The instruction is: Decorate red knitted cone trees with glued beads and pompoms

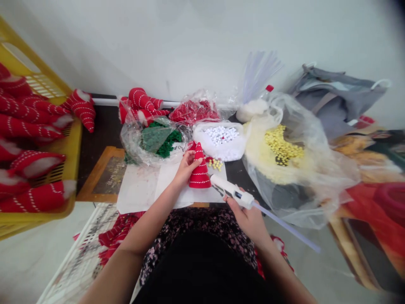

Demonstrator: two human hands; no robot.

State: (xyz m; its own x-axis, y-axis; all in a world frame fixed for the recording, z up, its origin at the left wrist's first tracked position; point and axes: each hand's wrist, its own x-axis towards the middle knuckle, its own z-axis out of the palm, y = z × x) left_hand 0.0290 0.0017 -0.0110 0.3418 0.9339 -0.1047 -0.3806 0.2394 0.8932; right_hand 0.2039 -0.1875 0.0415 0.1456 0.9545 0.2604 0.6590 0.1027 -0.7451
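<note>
My left hand (186, 168) is closed around a small red cone hat with white stripes (200, 173), holding it upright on a sheet of white paper (142, 185). My right hand (249, 217) grips a white hot glue gun (232, 192). Its nozzle points at the base of the cone, and a clear glue stick (286, 228) trails out behind it to the right. A few yellow beads (216, 164) lie just beyond the cone.
Plastic bags hold green pompoms (158, 141), red pieces (194, 110), white beads (221, 136) and yellow beads (281, 145). A yellow crate (68, 145) at left is full of striped red hats. A grey bag (332, 99) sits at back right.
</note>
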